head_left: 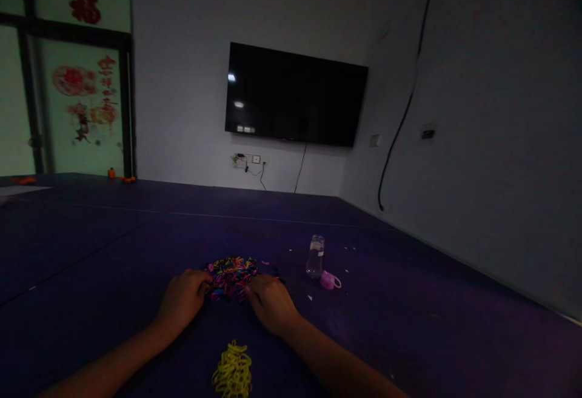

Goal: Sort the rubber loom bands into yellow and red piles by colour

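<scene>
Your left hand [182, 296] and right hand [273, 304] touched the multicoloured bands [231, 274], lower centre of the frame. Your fingers [200, 277] were half-curled (gripping any, I couldn't tell).

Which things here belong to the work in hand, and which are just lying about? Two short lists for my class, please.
Likely part of the work:
mixed loops, with the left hand and right hand at the pile's edges
yellow loops, in a separate pile nearer the person

Likely just lying about:
bottle
pink cap, beside it
white scraps
</scene>
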Demonstrator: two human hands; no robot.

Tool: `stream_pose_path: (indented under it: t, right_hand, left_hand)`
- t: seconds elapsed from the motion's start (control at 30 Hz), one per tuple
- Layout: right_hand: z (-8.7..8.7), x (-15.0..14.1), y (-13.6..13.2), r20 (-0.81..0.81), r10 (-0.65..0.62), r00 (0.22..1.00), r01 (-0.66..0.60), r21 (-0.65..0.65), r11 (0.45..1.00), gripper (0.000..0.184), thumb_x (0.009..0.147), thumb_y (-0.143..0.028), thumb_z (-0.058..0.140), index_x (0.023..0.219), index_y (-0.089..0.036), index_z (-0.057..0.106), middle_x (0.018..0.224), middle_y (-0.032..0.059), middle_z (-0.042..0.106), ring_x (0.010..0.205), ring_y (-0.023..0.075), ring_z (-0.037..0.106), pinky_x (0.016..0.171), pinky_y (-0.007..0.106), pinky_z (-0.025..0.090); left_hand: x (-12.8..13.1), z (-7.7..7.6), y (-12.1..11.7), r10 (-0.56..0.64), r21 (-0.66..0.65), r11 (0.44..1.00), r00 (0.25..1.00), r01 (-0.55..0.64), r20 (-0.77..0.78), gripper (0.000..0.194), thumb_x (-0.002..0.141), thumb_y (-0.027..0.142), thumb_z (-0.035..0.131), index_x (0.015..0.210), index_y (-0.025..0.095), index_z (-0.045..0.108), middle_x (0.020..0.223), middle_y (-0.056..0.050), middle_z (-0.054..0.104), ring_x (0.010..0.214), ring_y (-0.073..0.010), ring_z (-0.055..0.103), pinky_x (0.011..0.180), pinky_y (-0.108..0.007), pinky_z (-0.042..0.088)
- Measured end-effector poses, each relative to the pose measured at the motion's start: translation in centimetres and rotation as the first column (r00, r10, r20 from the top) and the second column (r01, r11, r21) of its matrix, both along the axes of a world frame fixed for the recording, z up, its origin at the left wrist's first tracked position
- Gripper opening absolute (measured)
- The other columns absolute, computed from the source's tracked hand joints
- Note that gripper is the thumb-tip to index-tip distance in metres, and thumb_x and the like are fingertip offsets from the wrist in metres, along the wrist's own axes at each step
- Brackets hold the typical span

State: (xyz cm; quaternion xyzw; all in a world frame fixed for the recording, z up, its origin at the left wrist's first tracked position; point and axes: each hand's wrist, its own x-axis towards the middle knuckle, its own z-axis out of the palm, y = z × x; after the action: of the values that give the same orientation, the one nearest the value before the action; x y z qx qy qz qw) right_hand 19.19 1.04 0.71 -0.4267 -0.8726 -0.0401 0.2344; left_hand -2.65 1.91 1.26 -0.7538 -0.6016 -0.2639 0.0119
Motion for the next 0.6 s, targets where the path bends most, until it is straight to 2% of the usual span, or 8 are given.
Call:
stream_pose_path:
  t: [0.2,0.33,0.47,0.6]
  right_hand:
    - [0.3,0.0,-0.3,0.0,-0.003,1.0,0.003,0.008,1.0,0.027,0.095,-0.022,0.034,0.083,-0.017,0.058,0.084,0.0055,0.065,0.083,0.0167,0.058,0.074,0.026,0.039]
    - [0.4,0.0,-0.4,-0.006,-0.011,1.0,0.011,0.01,1.0,0.028,0.095,-0.024,0.034,0.083,-0.017,0.058,0.084,0.0057,0.065,0.084,0.0171,0.058,0.074,0.026,0.039]
    - [0.2,0.0,-0.2,-0.004,-0.016,1.0,0.016,0.006,1.0,0.027,0.095,-0.024,0.035,0.083,-0.017,0.058,0.085,0.0058,0.065,0.084,0.0168,0.058,0.074,0.026,0.038]
    - [0.1,0.0,0.0,-0.002,-0.024,1.0,0.024,-0.005,1.0,0.027,0.095,-0.024,0.035,0.082,-0.017,0.058,0.086,0.0062,0.065,0.085,0.0168,0.058,0.074,0.026,0.038]
  left_hand:
    - [-0.1,-1.1,0.9,-0.068,0.01,0.998,0.997,0.068,0.039,0.031,0.078,0.005,0.044,0.088,0.02,0.069,0.09,-0.007,0.07,0.09,-0.0239,0.062,0.077,-0.032,0.045]
    - [-0.4,-1.8,1.7,-0.099,0.043,0.995,0.98,0.093,0.171,0.029,0.079,0.006,0.043,0.09,0.018,0.066,0.093,-0.008,0.069,0.091,-0.0234,0.063,0.081,-0.033,0.046]
    - [-0.5,-1.9,2.1,-0.16,0.111,0.985,0.926,0.129,0.343,0.026,0.081,0.012,0.04,0.093,0.017,0.063,0.097,-0.008,0.069,0.092,-0.0212,0.064,0.082,-0.032,0.048]
    - [-0.5,-1.9,2.1,-0.159,0.111,0.986,0.904,0.124,0.396,0.026,0.081,0.014,0.04,0.095,0.017,0.062,0.094,-0.006,0.07,0.087,-0.0203,0.066,0.078,-0.031,0.051]
